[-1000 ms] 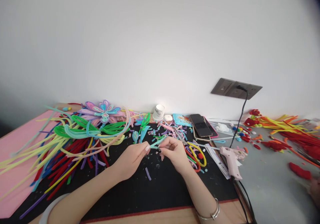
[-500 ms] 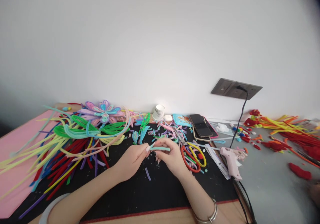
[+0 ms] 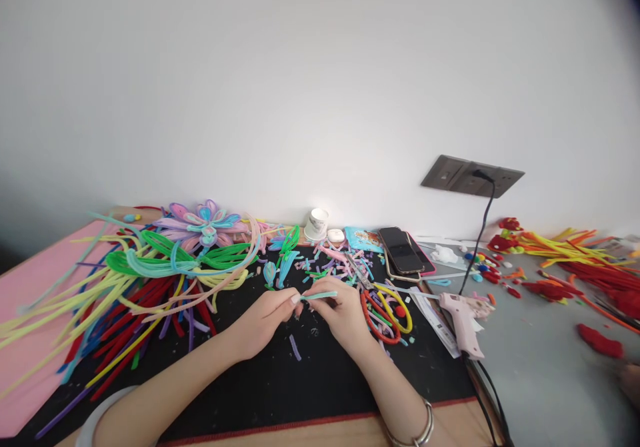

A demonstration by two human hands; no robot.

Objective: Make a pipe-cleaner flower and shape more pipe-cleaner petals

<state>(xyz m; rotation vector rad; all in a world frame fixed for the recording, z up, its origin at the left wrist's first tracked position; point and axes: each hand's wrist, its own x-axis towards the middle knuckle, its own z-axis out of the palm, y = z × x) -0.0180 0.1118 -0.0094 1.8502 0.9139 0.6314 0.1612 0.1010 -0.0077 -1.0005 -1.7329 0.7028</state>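
Note:
A short pale turquoise fuzzy stem (image 3: 321,295) lies level between my two hands, over the black mat (image 3: 320,380). The thumb and fingers of my left hand (image 3: 273,317) pinch its left end. My right hand (image 3: 340,310) has its curled fingers around the right part, thumb below the stem. A small purple piece (image 3: 295,348) rests on the mat under my hands. Many cut bits (image 3: 343,268) are scattered behind them, near pliers (image 3: 359,272).
Left: a green and turquoise looped bundle (image 3: 175,257), a pastel flower (image 3: 206,224) and many stems. Right: scissors with yellow and red handles (image 3: 395,308), phones (image 3: 401,250), a pink glue gun (image 3: 463,324) with its cable. A paper cup (image 3: 318,224) stands by the wall.
The fingers of my right hand have closed in nearer to the left hand and the stem. The stem's right end now tilts slightly upward. The rest looks the same.

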